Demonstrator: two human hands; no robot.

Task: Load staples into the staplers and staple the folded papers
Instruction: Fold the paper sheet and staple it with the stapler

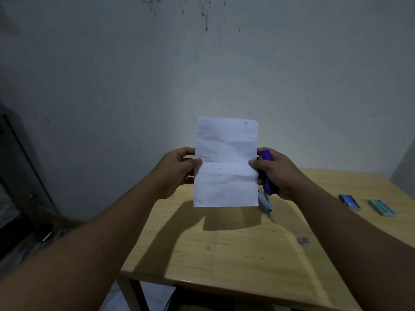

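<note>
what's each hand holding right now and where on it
The left hand pinches the white paper at its left edge, by the crease. The right hand grips the purple stapler around its body, thumb on the paper's right edge.

Creased matt white paper sheet point(226, 162); glossy purple plastic stapler point(268, 173); smooth pale wooden tabletop point(235, 250), faintly scuffed.

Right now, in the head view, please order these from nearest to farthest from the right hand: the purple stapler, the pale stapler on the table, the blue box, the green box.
1. Purple stapler: in the right hand itself.
2. Pale stapler: on the table just below that hand.
3. Blue box: on the table, further right.
4. Green box: rightmost, near the table edge.
</note>
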